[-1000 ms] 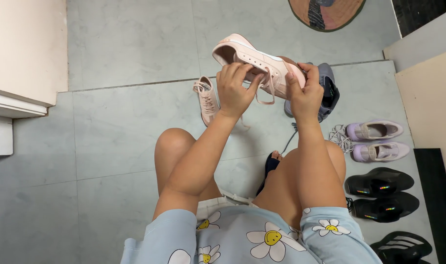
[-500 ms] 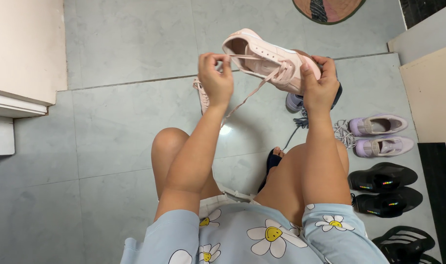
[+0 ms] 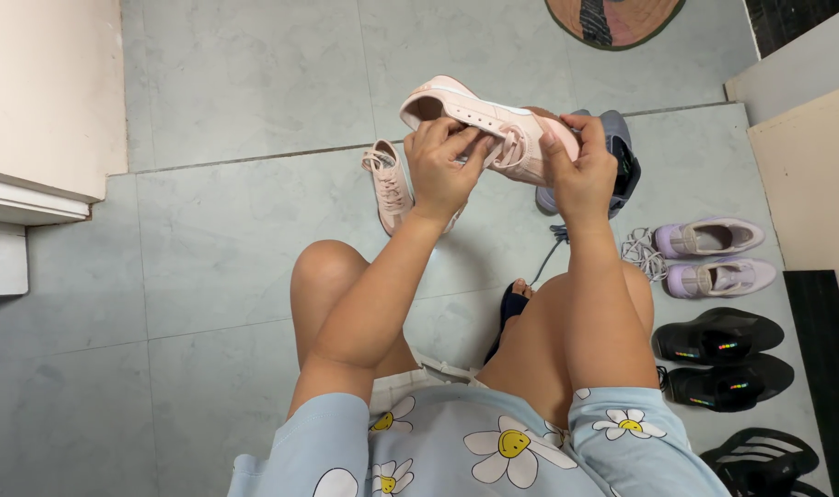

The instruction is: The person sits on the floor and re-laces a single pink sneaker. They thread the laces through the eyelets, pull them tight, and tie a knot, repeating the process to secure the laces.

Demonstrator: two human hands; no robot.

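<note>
I hold a pale pink leather sneaker (image 3: 474, 115) up in front of me, above my knees and off the grey tiled floor (image 3: 235, 248). My right hand (image 3: 580, 179) clasps its toe end, thumb on top. My left hand (image 3: 438, 170) pinches narrowly at its pink laces (image 3: 504, 147) by the eyelets. Its matching pink sneaker (image 3: 387, 184) lies on the tiles just below. To my right stand lilac trainers (image 3: 714, 258) and black shoes (image 3: 718, 359).
</note>
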